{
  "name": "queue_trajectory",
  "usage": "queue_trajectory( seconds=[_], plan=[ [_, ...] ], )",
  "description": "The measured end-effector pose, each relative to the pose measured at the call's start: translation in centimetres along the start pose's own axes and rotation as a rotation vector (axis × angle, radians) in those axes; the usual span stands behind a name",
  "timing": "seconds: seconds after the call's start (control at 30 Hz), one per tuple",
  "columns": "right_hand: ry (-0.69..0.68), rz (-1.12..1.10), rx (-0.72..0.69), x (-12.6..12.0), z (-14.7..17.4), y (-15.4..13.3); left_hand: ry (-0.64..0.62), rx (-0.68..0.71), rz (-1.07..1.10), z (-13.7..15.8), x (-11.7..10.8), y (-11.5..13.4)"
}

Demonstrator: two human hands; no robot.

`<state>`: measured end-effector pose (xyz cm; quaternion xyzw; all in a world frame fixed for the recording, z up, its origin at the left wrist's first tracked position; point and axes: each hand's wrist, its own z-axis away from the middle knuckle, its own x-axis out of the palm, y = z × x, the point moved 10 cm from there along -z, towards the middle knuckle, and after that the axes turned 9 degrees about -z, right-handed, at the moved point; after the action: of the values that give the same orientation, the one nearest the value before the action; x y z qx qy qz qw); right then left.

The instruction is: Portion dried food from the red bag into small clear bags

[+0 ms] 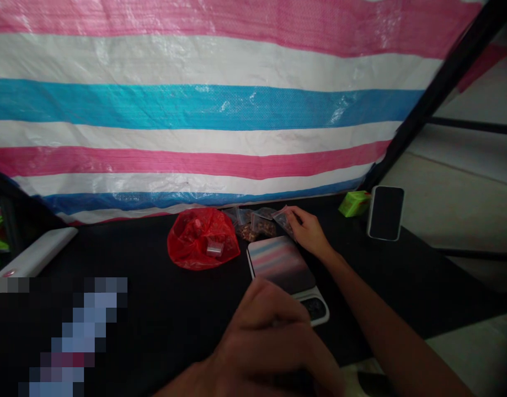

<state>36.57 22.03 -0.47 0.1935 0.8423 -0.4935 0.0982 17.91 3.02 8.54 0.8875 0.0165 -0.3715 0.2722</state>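
My right hand (307, 230) reaches to the back of the black table, its fingers pinching the edge of a small clear zip bag (281, 219). Close to the camera is my left hand (273, 336), fingers curled in; whatever they might hold is hidden from me. Beyond it lies a white kitchen scale (282, 262) with a shiny reflective plate, its lower left part covered by my left hand. Several zip bags with brown bits inside (262, 226) lie behind the scale. To their left is an open red plastic bag (201, 240) with a small clear packet in it.
At the right a phone (386, 213) stands upright beside a bright green box (354, 204). A long white object (40, 256) lies on the left of the black table (154, 325). A striped plastic sheet (203, 105) hangs behind, between dark frame bars.
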Motion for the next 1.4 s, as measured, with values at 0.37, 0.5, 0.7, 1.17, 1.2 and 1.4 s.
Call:
queue_trajectory(
  seconds=[0.37,0.5,0.7,1.17,1.2,1.4],
  plan=[
    [0.016,0.001,-0.011,-0.2,-0.1,-0.4,-0.279,0.157,-0.378,1.1,8.9,-6.6],
    [0.017,0.001,-0.021,-0.3,0.0,-0.6,-0.264,0.172,-0.461,1.0,9.7,-5.5],
    [0.019,-0.002,-0.037,-0.3,0.0,-0.9,-0.279,0.187,-0.525,0.7,10.1,-4.7],
    [0.033,-0.052,-0.011,-0.5,0.0,-0.6,-0.213,0.093,-0.354,0.6,6.9,-5.5],
    [0.034,-0.064,-0.005,-0.5,0.0,-0.5,-0.173,0.047,-0.348,0.6,6.0,-6.2],
    [0.053,-0.180,0.070,-0.5,0.0,-0.1,0.136,-0.324,-0.260,1.0,1.9,-13.4]
  ],
)
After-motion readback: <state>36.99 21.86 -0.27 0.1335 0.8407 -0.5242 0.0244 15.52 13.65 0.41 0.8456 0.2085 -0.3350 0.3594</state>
